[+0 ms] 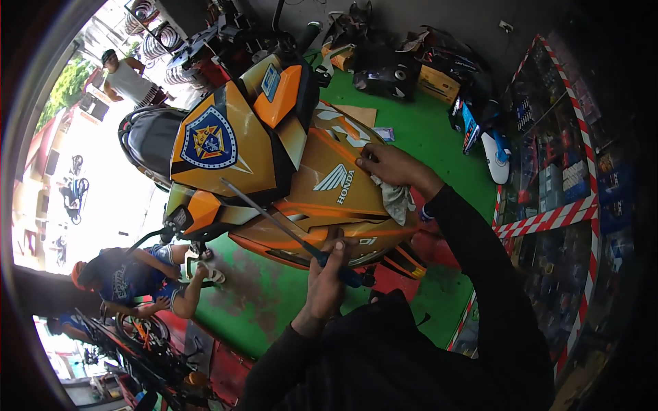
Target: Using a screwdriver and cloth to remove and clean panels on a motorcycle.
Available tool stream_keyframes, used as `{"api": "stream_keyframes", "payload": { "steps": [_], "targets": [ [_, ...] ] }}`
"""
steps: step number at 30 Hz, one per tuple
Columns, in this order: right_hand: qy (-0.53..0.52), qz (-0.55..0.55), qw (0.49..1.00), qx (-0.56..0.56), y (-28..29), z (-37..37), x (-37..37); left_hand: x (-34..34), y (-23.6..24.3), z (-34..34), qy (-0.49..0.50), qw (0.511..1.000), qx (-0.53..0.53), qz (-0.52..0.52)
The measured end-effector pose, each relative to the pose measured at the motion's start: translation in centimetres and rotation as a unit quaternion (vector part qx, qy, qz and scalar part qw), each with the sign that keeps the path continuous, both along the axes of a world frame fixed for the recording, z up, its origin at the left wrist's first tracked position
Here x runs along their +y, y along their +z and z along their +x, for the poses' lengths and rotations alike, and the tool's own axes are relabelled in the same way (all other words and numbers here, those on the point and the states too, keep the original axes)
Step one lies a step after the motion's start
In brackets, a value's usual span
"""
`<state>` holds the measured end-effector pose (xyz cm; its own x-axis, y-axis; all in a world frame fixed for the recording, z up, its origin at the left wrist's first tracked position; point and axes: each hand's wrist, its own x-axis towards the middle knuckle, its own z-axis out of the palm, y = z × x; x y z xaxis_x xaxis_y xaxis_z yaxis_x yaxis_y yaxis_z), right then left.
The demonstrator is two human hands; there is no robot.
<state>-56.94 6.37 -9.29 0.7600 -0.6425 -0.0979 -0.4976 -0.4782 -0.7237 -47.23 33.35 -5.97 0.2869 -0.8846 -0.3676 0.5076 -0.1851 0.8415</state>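
A gold and orange motorcycle (301,161) stands in front of me, its body panels decorated with decals. In my left hand (323,284) is a long screwdriver (274,221) with a blue handle. Its thin shaft points away to the upper left, over the side panel and toward the front fairing. My right hand (397,166) rests on the upper gold panel, with a crumpled greyish rag (397,202) gripped beneath the palm. The rag hangs against the panel. Part of the screwdriver's handle is hidden by my left fingers.
Beneath the motorcycle is a green floor (250,301). A glass display case (548,219) with red-and-white striped edges stands at the right. Loose fairings (384,75) lie along the far wall. A seated person (144,274) is at the left, near another motorcycle (130,349); someone else (133,82) stands outside.
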Motion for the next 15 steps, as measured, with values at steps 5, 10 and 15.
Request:
{"api": "stream_keyframes", "payload": {
  "steps": [5, 10, 15],
  "targets": [
    [0.001, 0.02, 1.0, -0.013, 0.2, 0.3, -0.3, -0.3, -2.1, -2.5, 0.094, 0.989, 0.061, -0.094],
    [0.032, 0.013, 0.999, -0.021, -0.4, 0.2, -1.3, -0.6, -4.5, -3.5, 0.104, 0.98, -0.095, -0.142],
    [0.014, 0.046, 0.993, -0.109, -0.9, -0.4, -0.6, -0.7, -5.2, -3.5, 0.092, 0.976, -0.12, -0.158]
  ]
}}
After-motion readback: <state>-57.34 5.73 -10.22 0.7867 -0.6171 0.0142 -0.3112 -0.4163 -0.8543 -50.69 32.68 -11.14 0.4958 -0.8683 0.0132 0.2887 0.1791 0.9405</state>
